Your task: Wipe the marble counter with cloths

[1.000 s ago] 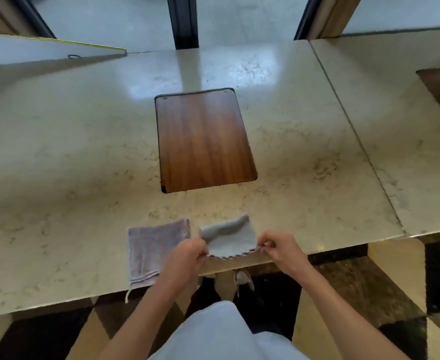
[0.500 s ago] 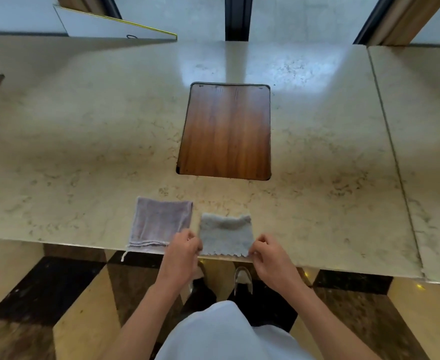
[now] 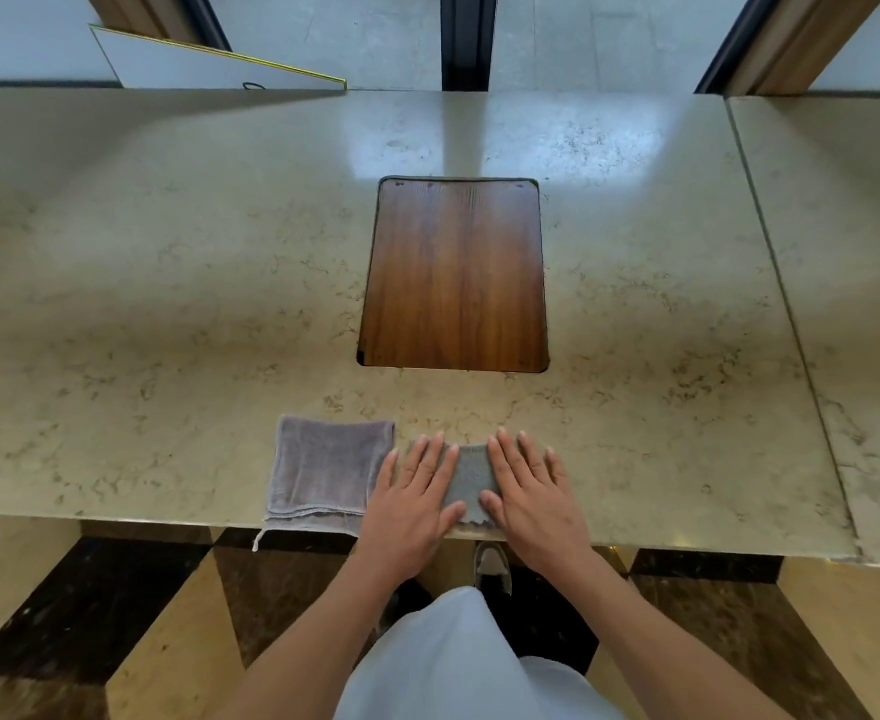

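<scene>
A small grey cloth (image 3: 471, 480) lies flat at the near edge of the beige marble counter (image 3: 167, 304). My left hand (image 3: 414, 498) rests palm down on its left side, fingers spread. My right hand (image 3: 531, 493) presses flat on its right side, also with fingers apart. Only a strip of the grey cloth shows between the two hands. A folded lilac cloth (image 3: 323, 470) lies just left of my left hand, its near edge hanging slightly over the counter rim.
A dark wooden inset panel (image 3: 456, 272) sits in the counter's middle, beyond the cloths. A seam (image 3: 786, 304) divides off another slab at the right. A white board (image 3: 209, 65) leans behind the far edge. Patterned floor lies below.
Both hands let go of the grey cloth's near corners and now lie flat on top of it. The cloth went from half-lifted to spread on the counter.
</scene>
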A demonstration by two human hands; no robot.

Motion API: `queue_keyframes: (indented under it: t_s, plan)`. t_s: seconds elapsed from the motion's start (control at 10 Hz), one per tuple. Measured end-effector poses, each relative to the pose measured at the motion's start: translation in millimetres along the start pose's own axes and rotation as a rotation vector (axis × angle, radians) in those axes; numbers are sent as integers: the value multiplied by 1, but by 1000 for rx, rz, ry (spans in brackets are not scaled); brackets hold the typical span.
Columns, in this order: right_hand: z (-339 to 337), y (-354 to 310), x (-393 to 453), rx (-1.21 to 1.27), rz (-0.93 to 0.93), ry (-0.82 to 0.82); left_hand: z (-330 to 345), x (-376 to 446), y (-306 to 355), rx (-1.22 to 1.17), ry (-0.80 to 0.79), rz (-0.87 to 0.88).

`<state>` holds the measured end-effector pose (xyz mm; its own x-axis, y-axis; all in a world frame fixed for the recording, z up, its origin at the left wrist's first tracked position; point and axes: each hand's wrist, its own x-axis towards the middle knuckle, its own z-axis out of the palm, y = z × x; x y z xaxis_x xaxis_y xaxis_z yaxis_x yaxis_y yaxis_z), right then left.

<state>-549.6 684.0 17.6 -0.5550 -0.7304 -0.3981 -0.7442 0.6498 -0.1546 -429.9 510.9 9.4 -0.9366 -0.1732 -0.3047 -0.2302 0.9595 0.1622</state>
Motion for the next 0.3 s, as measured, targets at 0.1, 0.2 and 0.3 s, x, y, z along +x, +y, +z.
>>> queue_keyframes:
  t_s: [0.1,0.2,0.3]
  plan:
    - [2,-8,-2,25,74,5,-2,-1,2,-2,-11,-15]
    - [-8,-12,2,132,134,-5,-15,1,0,-22,-7,-8]
    - [-52,-16,4,607,274,100,-35,-32,-10,-227,47,-117]
